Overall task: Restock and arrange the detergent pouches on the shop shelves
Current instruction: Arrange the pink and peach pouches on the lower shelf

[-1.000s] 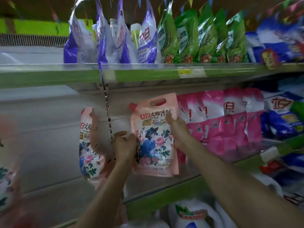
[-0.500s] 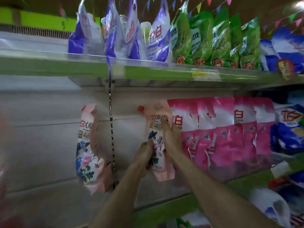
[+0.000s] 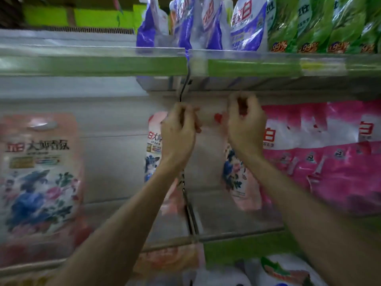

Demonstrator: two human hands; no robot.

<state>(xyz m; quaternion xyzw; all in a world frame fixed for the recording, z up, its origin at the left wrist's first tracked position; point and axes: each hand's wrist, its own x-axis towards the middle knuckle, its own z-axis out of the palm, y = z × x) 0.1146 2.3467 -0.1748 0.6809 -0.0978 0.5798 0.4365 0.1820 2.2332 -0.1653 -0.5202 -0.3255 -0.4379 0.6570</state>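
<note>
1. Nearest, two bare forearms rise from the lower edge of the view toward the middle shelf bay. Below them lie white plastic jugs (image 3: 278,271) on the lowest level, behind a green shelf edge (image 3: 243,246).

2. Further in, the left hand (image 3: 179,139) has its fingers curled shut around the top of a pale pink floral detergent pouch (image 3: 153,145) that stands edge-on beside a black perforated upright strip (image 3: 190,215). The right hand (image 3: 245,129) is likewise closed, pinching the top of a second pale pink floral pouch (image 3: 235,178) near its red screw cap (image 3: 217,117). That pouch touches the row of bright pink pouches (image 3: 329,157) on its right.

3. To the far left, a third floral pouch (image 3: 39,174) faces forward, well apart from the hands and blurred.

4. Behind everything stands the grey back panel (image 3: 115,157). Above, purple-and-white pouches (image 3: 245,25) and green pouches (image 3: 313,23) crowd the top shelf, whose clear-fronted green rail (image 3: 103,65) runs across the view.

5. Risk, as I judge it: both pouches are soft and held only by their tops, so once released they could slump or tip forward off the shelf. The right one could also push the pink row askew if pressed in hard. The upright strip between the hands might snag a pouch edge.
</note>
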